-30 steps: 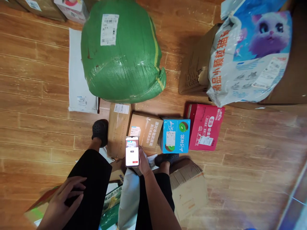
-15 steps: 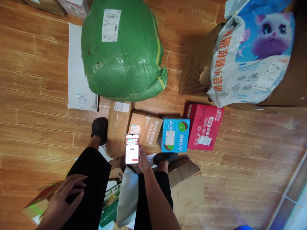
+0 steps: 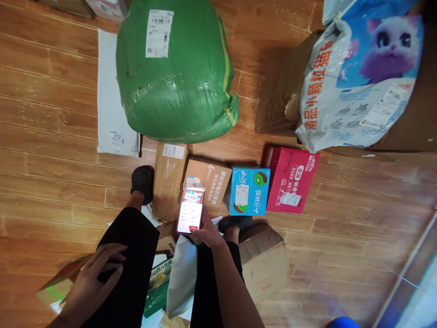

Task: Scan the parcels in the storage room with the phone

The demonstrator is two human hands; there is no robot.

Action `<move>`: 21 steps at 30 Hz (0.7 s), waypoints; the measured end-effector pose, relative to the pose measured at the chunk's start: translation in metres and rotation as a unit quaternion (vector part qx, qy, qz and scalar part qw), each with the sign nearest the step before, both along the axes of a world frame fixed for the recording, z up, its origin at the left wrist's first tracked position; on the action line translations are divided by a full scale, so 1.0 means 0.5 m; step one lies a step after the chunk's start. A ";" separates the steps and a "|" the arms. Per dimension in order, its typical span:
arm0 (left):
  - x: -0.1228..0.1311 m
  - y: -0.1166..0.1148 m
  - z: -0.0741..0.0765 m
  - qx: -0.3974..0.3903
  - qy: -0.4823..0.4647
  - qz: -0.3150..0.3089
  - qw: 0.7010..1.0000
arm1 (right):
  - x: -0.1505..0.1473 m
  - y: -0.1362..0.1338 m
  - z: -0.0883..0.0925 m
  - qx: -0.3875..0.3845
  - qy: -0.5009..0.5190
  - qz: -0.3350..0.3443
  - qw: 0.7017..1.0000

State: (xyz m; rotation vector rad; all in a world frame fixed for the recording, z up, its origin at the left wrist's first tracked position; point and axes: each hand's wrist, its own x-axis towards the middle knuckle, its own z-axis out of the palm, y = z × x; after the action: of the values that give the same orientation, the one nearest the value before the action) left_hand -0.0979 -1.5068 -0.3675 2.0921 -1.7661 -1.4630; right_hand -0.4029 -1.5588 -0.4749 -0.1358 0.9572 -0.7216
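My right hand (image 3: 209,230) is wrapped round a smartphone (image 3: 190,213) with a lit white screen, its thumb over the red button at the screen's bottom. Behind the phone stands a brown carton (image 3: 207,182) with white print and a label. To its left is a taller brown carton (image 3: 170,182), to its right a blue kiwi box (image 3: 251,189) and a red box (image 3: 292,182). My left hand (image 3: 99,278) rests on my left thigh, fingers spread and holding nothing. A grey mailer bag (image 3: 182,278) lies between my legs.
A big green woven sack (image 3: 174,82) sits ahead beside a flat white parcel (image 3: 112,109). At the right, a cat-litter bag (image 3: 362,91) lies on large cartons. A worn carton (image 3: 264,264) stands by my right leg, and a green package (image 3: 159,296) between my legs.
My right hand has shifted slightly, tilting the phone, and its thumb has come across onto the lower screen. My left hand stays on my thigh.
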 end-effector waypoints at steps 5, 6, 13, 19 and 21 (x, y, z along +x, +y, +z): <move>-0.019 -0.008 0.009 0.004 -0.008 0.043 0.999 | -0.002 -0.009 0.004 -0.019 0.013 0.021 1.000; -0.021 -0.008 0.010 0.006 -0.014 0.057 0.998 | -0.001 -0.009 0.004 -0.022 0.017 0.025 0.999; -0.038 -0.015 0.019 0.027 -0.018 0.088 0.996 | -0.003 0.012 0.009 -0.008 0.016 0.053 0.998; -0.071 -0.024 0.034 0.014 -0.025 0.144 0.989 | -0.005 0.027 0.016 0.013 0.002 0.073 0.997; -0.068 -0.022 0.032 0.001 -0.018 0.146 0.989 | 0.001 0.025 0.010 0.014 0.015 0.075 0.997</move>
State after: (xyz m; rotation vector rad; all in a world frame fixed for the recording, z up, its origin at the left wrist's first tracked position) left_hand -0.1321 -1.5176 -0.3516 2.2722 -1.3912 -1.3542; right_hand -0.4027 -1.5461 -0.4701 -0.1925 0.9750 -0.5693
